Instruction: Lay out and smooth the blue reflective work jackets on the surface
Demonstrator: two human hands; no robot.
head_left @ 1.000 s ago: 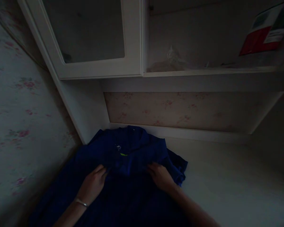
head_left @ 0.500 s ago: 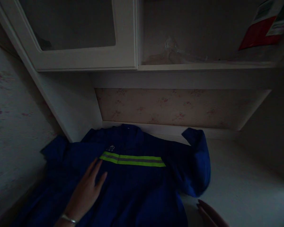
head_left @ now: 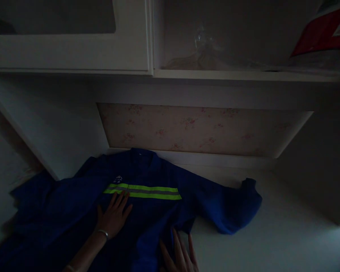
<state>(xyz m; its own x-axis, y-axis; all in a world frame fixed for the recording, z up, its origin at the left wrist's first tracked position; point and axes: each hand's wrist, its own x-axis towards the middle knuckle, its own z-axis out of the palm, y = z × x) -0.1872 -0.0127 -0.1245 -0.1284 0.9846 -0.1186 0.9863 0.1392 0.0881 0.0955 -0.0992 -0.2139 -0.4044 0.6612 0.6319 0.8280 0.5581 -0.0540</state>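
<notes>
A dark blue work jacket [head_left: 147, 209] with a yellow-green reflective stripe [head_left: 143, 191] across the chest lies spread on a white surface [head_left: 272, 241]. My left hand [head_left: 113, 217], a thin bracelet at the wrist, rests flat and open on the jacket just below the stripe's left end. At the bottom edge of the view my right hand [head_left: 180, 255] lies flat with fingers spread on the jacket's lower front edge. The right sleeve [head_left: 232, 207] stretches out to the right; the left sleeve [head_left: 31, 200] runs toward the wall.
White cabinets hang above, one with a glass door [head_left: 59, 34] and an open shelf [head_left: 243, 73] holding clear plastic and a red and white package [head_left: 323, 30]. Floral wallpaper [head_left: 198, 130] backs the niche. The room is dim.
The bunched jacket has been spread out flat, exposing the reflective stripe, and its right sleeve now lies extended rightward. My right hand moved down to the jacket's lower front edge; the view shifted right.
</notes>
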